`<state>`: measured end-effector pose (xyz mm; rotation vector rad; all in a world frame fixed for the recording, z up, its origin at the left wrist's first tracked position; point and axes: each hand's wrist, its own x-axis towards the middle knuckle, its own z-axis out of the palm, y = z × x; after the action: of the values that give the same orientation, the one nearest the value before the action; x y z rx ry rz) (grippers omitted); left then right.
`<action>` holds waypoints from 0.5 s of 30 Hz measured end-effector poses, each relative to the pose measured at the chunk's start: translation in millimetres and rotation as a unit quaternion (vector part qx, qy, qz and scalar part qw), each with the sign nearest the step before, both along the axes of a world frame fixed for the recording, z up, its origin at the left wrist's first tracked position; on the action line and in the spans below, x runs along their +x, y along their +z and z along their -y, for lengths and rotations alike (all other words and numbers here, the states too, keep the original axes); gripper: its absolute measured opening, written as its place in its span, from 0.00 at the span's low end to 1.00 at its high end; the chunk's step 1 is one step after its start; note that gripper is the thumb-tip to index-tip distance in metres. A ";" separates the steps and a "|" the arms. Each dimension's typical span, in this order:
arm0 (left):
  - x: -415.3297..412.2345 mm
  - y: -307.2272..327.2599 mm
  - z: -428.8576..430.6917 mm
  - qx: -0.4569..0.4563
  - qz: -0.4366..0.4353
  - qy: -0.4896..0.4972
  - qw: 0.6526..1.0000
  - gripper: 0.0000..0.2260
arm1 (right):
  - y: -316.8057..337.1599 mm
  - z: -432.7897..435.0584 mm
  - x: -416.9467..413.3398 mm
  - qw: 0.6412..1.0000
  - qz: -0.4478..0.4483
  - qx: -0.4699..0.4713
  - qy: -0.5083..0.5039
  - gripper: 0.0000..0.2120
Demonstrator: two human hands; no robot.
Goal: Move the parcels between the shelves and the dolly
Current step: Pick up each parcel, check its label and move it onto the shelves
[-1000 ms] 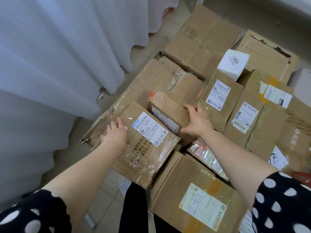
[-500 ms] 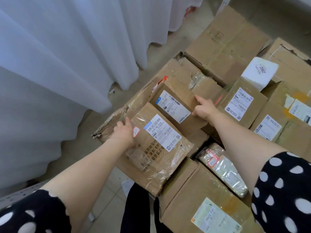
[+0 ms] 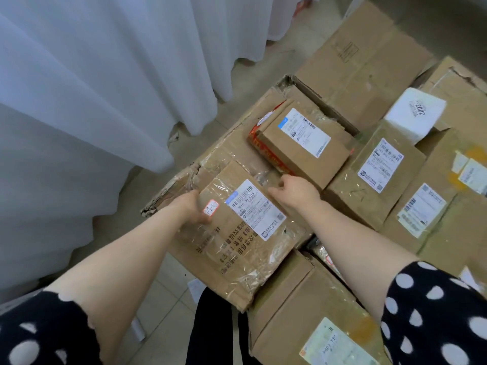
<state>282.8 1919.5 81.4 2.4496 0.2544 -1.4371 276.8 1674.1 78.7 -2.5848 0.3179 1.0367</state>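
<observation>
The taped parcel [image 3: 245, 248] with the shipping label and printed lettering lies at the near left corner of the pile, its near end jutting out past the boxes beneath it. You are holding it with both hands. Your left hand [image 3: 191, 210] clasps its left edge, thumb on top beside the red-bordered sticker [image 3: 210, 207], having slid off the top face where it lay half a second ago. Your right hand [image 3: 296, 192] has let go of the small parcel [image 3: 305, 151] and now curls its fingers over the taped parcel's far edge. The small parcel, banded with red tape, lies flat and free just beyond your right hand, on the crushed carton [image 3: 226, 156]. Farther right are labelled cartons and a white box [image 3: 416, 111]. A white curtain [image 3: 92, 88] hangs along the left.
</observation>
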 end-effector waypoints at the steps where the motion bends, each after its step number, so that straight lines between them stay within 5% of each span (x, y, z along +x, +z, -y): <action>1: -0.6 0.7 -0.5 0.000 -0.007 0.005 1.000 0.33 | 1.3 -5.1 -6.6 0.996 -0.088 0.019 -0.012 0.31; 3: -2.5 1.3 -1.8 0.004 -0.015 0.014 1.000 0.30 | 3.7 -9.2 -17.5 0.979 -0.199 0.040 -0.020 0.35; 5: -3.8 1.0 -3.9 0.002 -0.014 0.021 1.000 0.28 | 0.8 -11.0 -24.4 0.973 -0.225 0.047 -0.024 0.29; 8: -0.8 5.7 -10.3 0.003 -0.001 0.037 0.999 0.25 | -5.7 -19.0 -20.1 0.981 -0.187 0.052 -0.024 0.24; 15: 25.3 18.6 -26.5 0.043 0.025 0.062 0.997 0.24 | -12.6 -38.6 1.2 0.992 -0.099 0.069 -0.027 0.30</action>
<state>308.1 1946.0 100.0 2.4847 0.4585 -1.3371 278.0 1712.7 66.1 -2.3441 0.3497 1.2517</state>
